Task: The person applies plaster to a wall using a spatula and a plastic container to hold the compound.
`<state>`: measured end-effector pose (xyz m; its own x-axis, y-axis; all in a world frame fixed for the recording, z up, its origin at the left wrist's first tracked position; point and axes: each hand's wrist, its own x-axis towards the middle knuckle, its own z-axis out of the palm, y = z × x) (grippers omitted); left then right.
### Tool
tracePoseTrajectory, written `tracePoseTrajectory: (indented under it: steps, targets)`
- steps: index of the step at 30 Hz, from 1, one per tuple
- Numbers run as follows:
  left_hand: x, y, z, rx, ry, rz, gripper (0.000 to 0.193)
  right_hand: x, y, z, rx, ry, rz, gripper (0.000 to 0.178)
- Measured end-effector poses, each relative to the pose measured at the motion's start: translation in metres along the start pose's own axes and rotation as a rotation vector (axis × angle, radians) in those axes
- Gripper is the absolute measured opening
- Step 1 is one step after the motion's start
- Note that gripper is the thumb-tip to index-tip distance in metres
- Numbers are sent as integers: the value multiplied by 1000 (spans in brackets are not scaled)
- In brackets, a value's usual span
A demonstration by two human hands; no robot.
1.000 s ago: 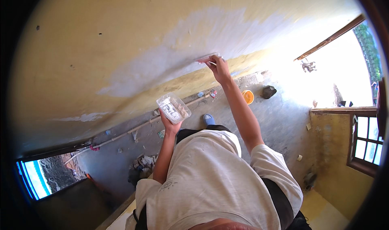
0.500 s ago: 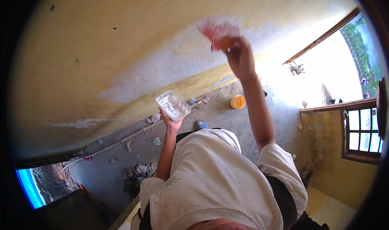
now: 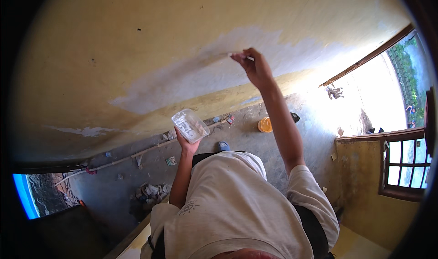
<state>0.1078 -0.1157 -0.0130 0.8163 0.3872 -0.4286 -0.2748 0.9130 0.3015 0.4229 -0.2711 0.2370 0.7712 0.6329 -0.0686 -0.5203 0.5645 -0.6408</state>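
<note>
The clear tub (image 3: pixel 193 123) rests in left fingers (image 3: pixel 179 136).

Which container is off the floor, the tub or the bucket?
The clear tub: the left hand holds it, while the orange bucket sits on the floor.

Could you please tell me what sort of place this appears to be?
Probably a room under repair: the yellow-painted wall bears a broad whitish patch, pale crumpled scraps lie on the bare grey floor, and a round orange bucket stands there too.
</note>
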Motion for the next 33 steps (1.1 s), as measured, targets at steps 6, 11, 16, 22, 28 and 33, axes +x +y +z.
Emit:
tracePoseTrajectory:
  steps: [6,11,16,22,28,33]
  targets:
    - [4,-3,3,9,-44,-23,78,-33,-71,97,35,-80,-44,21]
    - [3,-6,12,21,2,-23,79,-47,-46,45,-107,-78,-103,29]
    - [5,-5,4,7,39,-25,81,-33,17,1,-627,-165,-31,28]
    - [9,-5,5,19,27,-33,82,-6,-43,59,-49,-60,-5,19]
    - [8,-5,7,0,-40,-34,81,-54,-76,97,-81,-167,-234,23]
    - [6,-8,19,-12,32,-17,80,-48,-6,4,-422,-184,-35,31]
